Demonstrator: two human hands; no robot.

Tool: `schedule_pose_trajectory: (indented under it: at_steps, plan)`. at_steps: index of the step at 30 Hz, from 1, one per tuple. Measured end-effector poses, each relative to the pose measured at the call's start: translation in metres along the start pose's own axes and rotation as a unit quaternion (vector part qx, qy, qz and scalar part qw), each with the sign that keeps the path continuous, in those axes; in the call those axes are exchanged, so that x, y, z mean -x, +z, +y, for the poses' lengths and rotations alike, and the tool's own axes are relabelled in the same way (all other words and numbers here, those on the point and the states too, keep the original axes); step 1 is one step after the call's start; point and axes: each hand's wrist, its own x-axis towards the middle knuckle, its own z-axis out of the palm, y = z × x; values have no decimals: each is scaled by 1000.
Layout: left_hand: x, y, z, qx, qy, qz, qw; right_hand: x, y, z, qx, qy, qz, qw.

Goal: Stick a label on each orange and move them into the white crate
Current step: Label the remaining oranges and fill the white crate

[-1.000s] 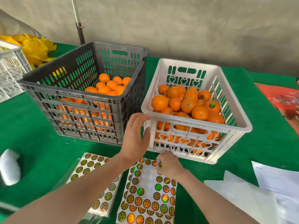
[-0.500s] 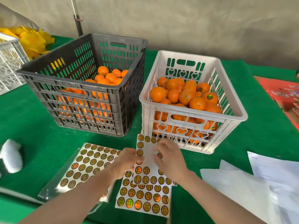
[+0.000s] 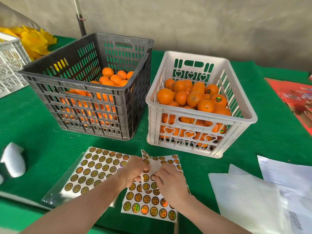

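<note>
- Your left hand (image 3: 133, 173) and right hand (image 3: 170, 181) meet low in the middle. Both pinch the curled white backing sheet of round gold labels (image 3: 152, 163), and its top edge stands up off the table.
- Under your hands lies a flat white sheet of the same gold labels (image 3: 148, 205). Your right hand and wrist cover part of it.
- Just left of it is another label sheet in a clear plastic sleeve (image 3: 94, 168).
- The white slotted plastic crate (image 3: 243, 114) stands just beyond the sheets. It holds a heap of oranges (image 3: 194, 98), and a few of these show a label.
- The dark grey slotted crate (image 3: 87, 102) stands to its left with more oranges (image 3: 114, 78) inside. Its near wall hides most of them.
- On the green cloth table (image 3: 33, 132), loose white papers (image 3: 253, 200) lie to your right.
- A red printed carton (image 3: 297, 97) is cut off at the right edge.
- At far left are a second white crate (image 3: 10, 65), a yellow heap (image 3: 35, 41) and a white rounded object (image 3: 14, 160). You cannot tell what the last two are.
- The labels' print is too small to read.
</note>
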Motion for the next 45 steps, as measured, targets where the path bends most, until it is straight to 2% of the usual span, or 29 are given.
schedule_pose_trajectory:
  at_steps: [4,9,11,13,16,19,22,26,28,30,33,34,36,38,40,42,45]
  plan:
    - [-1,-2,2,-21,14,-18,1000,0,-4,-1,-54,-20,7,998]
    - [3,-13,-2,-147,60,-49,986,-32,-26,-14,-216,130,21,967]
    - [6,-19,-3,-286,114,-18,951,-53,-38,-27,-253,124,37,959]
    - [11,-30,-1,-398,179,50,898,-78,-52,-43,-272,66,70,957]
    - [33,-64,18,-339,348,81,870,-125,-73,-68,-271,-37,143,951]
    - [60,-115,46,-257,497,112,821,-183,-80,-87,-260,-97,185,943]
    - [75,-172,74,-166,541,221,795,-246,-69,-102,-219,-79,153,960]
    - [60,-245,116,-51,509,314,800,-324,-41,-114,-102,-92,119,983]
    - [44,-278,141,-88,485,344,799,-349,-23,-117,-42,-85,92,991]
    - [25,-305,166,-189,450,347,801,-361,-3,-116,-1,-64,61,996]
    - [-13,-330,200,-390,364,257,806,-366,17,-108,23,-9,10,1000]
    - [-28,-333,211,-465,327,218,793,-369,19,-103,32,3,9,999]
    - [-60,-333,226,-605,251,138,743,-371,20,-97,27,19,8,999]
    - [-94,-329,234,-699,166,69,692,-371,20,-96,4,25,-5,1000]
    - [-127,-327,236,-743,89,20,663,-370,22,-95,-3,34,-14,999]
    - [-150,-329,233,-759,26,-5,650,-371,23,-91,0,51,-12,999]
    - [-168,-332,226,-778,-16,-24,628,-376,22,-83,-8,80,7,997]
